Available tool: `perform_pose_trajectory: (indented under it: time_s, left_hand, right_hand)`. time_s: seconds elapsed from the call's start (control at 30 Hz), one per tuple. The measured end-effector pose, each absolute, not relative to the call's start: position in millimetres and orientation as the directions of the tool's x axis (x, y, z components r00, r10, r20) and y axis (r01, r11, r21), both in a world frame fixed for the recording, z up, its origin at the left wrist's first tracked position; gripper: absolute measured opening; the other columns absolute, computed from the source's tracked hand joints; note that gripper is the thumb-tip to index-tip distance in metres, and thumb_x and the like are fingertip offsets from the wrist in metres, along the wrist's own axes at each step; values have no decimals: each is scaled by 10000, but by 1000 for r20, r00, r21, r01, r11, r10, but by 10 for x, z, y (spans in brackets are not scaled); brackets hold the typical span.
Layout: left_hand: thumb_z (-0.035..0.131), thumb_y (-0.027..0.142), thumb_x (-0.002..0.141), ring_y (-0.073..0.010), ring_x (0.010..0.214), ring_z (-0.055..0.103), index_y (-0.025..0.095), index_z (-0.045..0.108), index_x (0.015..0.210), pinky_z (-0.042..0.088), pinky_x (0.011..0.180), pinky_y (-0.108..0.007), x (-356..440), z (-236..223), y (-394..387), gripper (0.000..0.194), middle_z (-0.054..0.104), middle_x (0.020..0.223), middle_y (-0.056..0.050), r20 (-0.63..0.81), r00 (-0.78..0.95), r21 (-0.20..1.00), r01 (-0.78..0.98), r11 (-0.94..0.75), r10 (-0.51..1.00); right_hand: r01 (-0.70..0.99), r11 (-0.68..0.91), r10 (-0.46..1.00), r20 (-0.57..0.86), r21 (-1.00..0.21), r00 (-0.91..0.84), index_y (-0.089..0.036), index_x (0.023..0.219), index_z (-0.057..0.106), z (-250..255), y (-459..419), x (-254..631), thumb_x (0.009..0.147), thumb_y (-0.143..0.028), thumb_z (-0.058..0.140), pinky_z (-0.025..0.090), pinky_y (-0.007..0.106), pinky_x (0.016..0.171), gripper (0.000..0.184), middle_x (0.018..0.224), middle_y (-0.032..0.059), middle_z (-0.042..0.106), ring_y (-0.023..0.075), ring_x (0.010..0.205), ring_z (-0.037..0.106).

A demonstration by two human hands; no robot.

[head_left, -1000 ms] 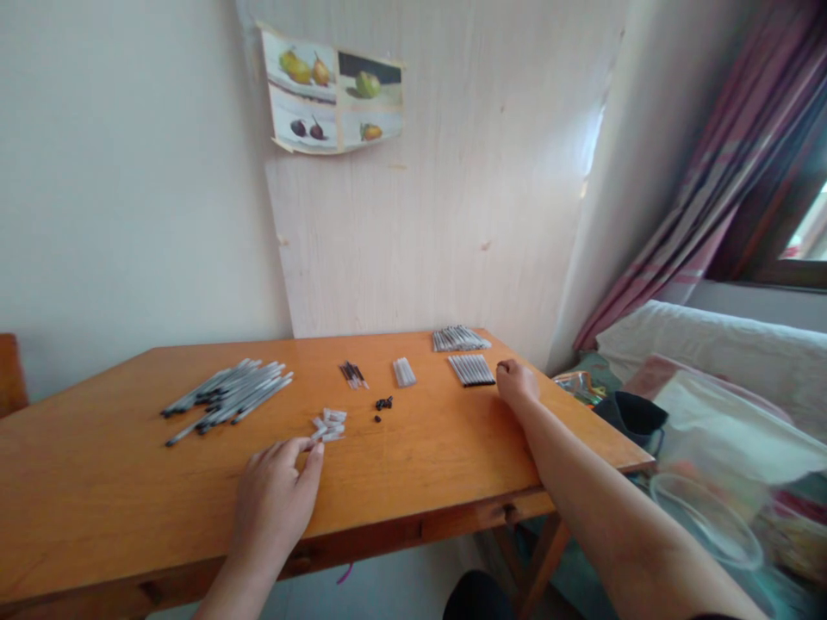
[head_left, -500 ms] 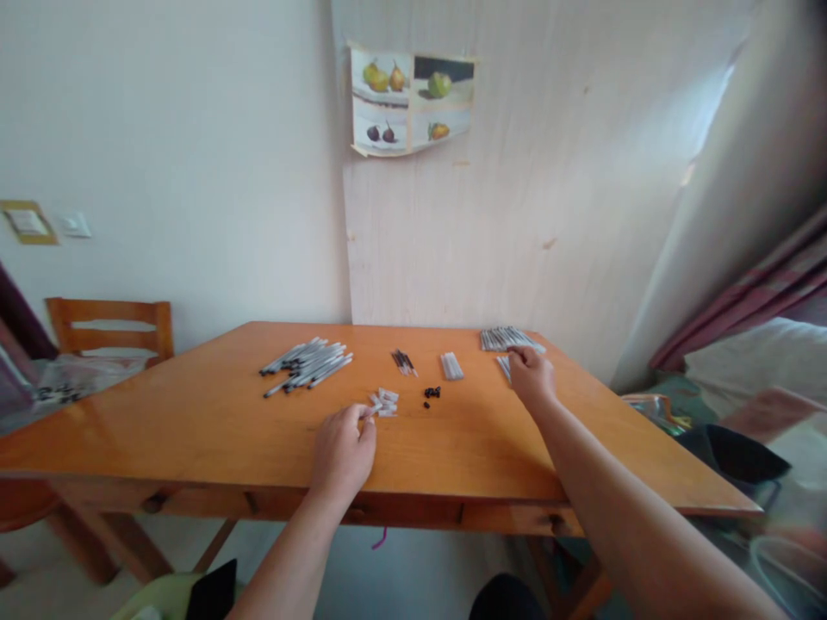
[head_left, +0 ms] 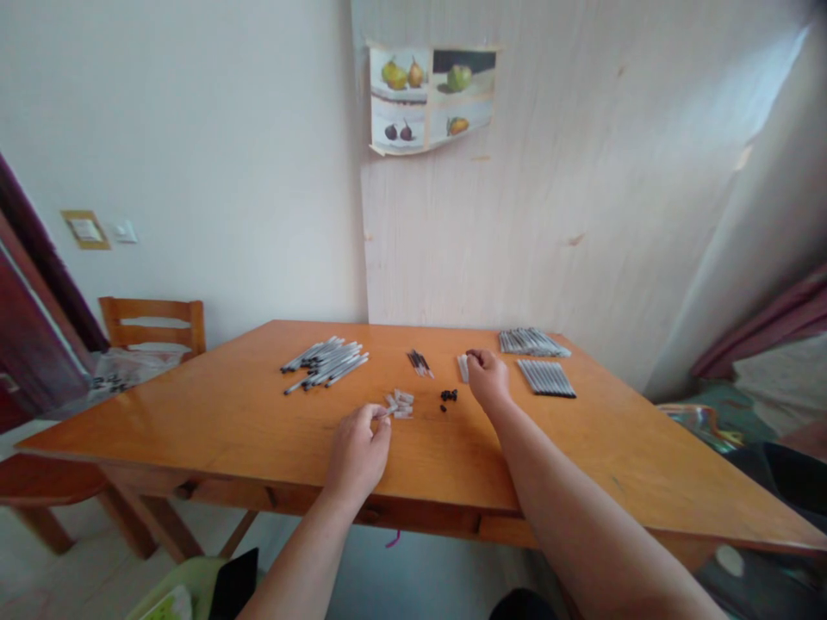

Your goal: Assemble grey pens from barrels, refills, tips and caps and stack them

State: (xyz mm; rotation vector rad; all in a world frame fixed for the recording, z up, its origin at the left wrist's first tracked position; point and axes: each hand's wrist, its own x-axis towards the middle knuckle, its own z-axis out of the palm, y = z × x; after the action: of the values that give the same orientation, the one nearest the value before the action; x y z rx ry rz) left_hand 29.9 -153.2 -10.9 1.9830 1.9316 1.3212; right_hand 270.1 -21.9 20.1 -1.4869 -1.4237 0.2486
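Observation:
My left hand (head_left: 358, 448) rests on the orange wooden table (head_left: 194, 422) with its fingers pinched together at a small heap of clear pen caps (head_left: 401, 402). My right hand (head_left: 488, 379) lies curled over a short row of white tubes (head_left: 463, 367), covering most of them; what its fingers hold is hidden. A few tiny black tips (head_left: 447, 397) lie between the two hands. A thin bunch of dark refills (head_left: 419, 362) sits just behind them.
A pile of grey pens (head_left: 325, 362) lies at the left back of the table. Two rows of grey barrels (head_left: 546, 377) (head_left: 533, 342) lie at the right back. A wooden chair (head_left: 152, 320) stands to the left, bedding and a bag to the right.
My right hand has moved left from the grey barrel rows to the white tubes. My left hand stays pinched at the clear caps. The view has swung to the left.

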Motion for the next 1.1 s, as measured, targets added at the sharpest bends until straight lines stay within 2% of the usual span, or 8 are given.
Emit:
perform_pose_trajectory:
  time_s: [0.27, 0.43, 0.53, 0.7, 0.8, 0.9, 0.97, 1.1]
  left_hand:
    - [547, 362, 846, -219, 973, 660, 173, 634, 988, 489, 887, -357, 230, -148, -1364, 251, 711, 1010, -95, 380, -278, 847, 488, -211, 882]
    - [569, 361, 807, -211, 958, 657, 160, 646, 982, 486, 899, -345, 205, 106, -1094, 278, 711, 1001, -85, 370, -386, 902, 366, -228, 845]
    - [577, 333, 791, -208, 1000, 640, 143, 652, 977, 464, 928, -333, 187, 275, -868, 276, 709, 1012, -86, 402, -414, 908, 296, -297, 817]
    - [589, 314, 762, -193, 891, 647, 141, 674, 909, 472, 851, -310, 163, 398, -528, 242, 715, 906, -54, 377, -224, 891, 353, -286, 899]
    - [555, 319, 779, -190, 848, 646, 146, 671, 886, 478, 783, -294, 115, 342, -355, 234, 714, 872, -52, 436, -257, 834, 475, -280, 862]
    - [537, 332, 801, -205, 920, 643, 157, 665, 923, 465, 850, -317, 14, 211, -241, 249, 716, 938, -70, 464, -308, 820, 505, -270, 831]
    - [529, 342, 811, -221, 938, 645, 161, 666, 876, 463, 865, -332, -66, 116, -210, 236, 718, 919, -83, 462, -314, 817, 515, -260, 830]
    - [525, 386, 832, -232, 969, 650, 178, 671, 878, 470, 877, -340, -181, -2, -212, 259, 726, 961, -86, 485, -294, 777, 577, -252, 824]
  right_hand:
    - [805, 38, 909, 354, -592, 218, -241, 1117, 697, 209, -284, 2740, 921, -386, 413, 451, 279, 763, 374, 1094, 84, 713, 227, 994, 641]
    - [839, 21, 917, 344, -544, 200, -244, 1114, 697, 189, -254, 2719, 936, -388, 391, 436, 272, 742, 382, 1088, 87, 709, 225, 979, 637]
    - [859, 43, 922, 351, -511, 162, -251, 1099, 701, 165, -259, 2685, 930, -369, 403, 432, 269, 740, 363, 1076, 84, 708, 221, 962, 636]
    - [865, 73, 916, 375, -497, 139, -248, 1081, 700, 152, -262, 2668, 921, -360, 409, 428, 271, 724, 351, 1082, 82, 708, 222, 947, 640]
    - [859, 18, 905, 374, -512, 204, -242, 1084, 699, 173, -238, 2741, 910, -371, 420, 432, 281, 721, 353, 1080, 91, 707, 234, 945, 645]
    - [831, -69, 884, 352, -552, 307, -231, 1099, 698, 193, -206, 2869, 894, -366, 441, 440, 289, 727, 356, 1074, 104, 710, 247, 963, 650]
    - [812, -119, 875, 326, -572, 358, -224, 1088, 705, 195, -184, 2952, 878, -364, 454, 446, 296, 723, 356, 1060, 113, 715, 256, 962, 656]
    - [797, -201, 890, 233, -570, 392, -230, 1013, 720, 159, -143, 3043, 842, -366, 479, 462, 314, 709, 325, 1037, 117, 722, 272, 949, 668]
